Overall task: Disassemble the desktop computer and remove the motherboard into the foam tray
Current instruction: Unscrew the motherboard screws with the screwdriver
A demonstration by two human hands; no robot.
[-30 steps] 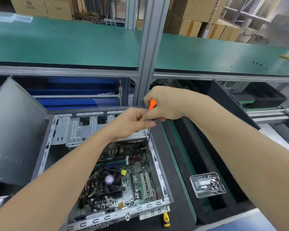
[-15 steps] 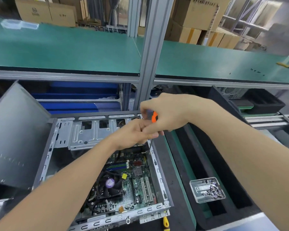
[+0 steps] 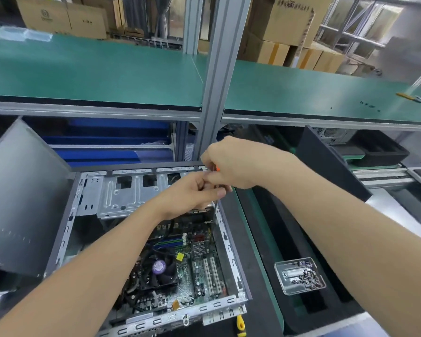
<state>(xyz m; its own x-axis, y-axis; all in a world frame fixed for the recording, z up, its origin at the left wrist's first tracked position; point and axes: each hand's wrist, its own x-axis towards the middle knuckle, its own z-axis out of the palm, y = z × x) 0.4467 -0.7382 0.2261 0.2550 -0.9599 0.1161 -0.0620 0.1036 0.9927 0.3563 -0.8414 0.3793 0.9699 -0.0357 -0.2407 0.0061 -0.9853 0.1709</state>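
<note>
Over the motherboard (image 3: 199, 261), left hand (image 3: 192, 193), right hand (image 3: 236, 164) on screwdriver (image 3: 215, 210)

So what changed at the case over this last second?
Very little. The right hand has closed further over the screwdriver, so less of its orange handle shows. The left hand still grips it just below. The tip stays at the far right corner of the computer case. The motherboard, screw dish and foam tray have not moved.
</note>
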